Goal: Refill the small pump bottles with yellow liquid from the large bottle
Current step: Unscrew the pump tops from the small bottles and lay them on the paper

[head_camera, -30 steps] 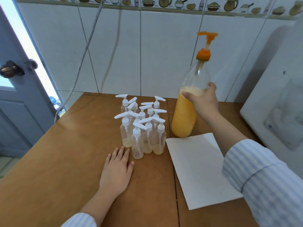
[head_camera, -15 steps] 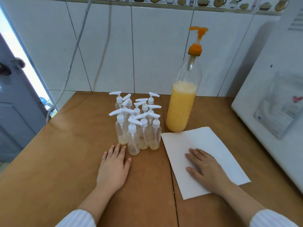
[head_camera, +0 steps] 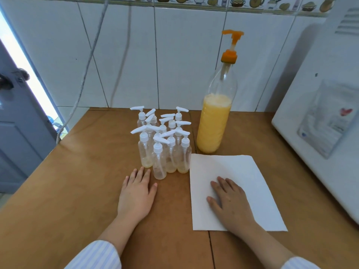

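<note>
Both my hands lie flat and empty, grip spread open: my left hand (head_camera: 137, 195) on the bare counter (head_camera: 73, 191) just in front of the small pump bottles (head_camera: 162, 144), my right hand (head_camera: 229, 202) pressing on the white paper sheet (head_camera: 237, 171). About ten little bottles stand clustered upright, nearly empty with only a yellow film at the bottom, so I judge them light and easy to tip; I would pinch one round its clear body. Behind the sheet stands the large bottle (head_camera: 214, 121), roughly half full of yellow liquid under an orange pump (head_camera: 231, 45). It looks heavy, thin-walled and top-tall, so I would wrap it low, around the filled part.
</note>
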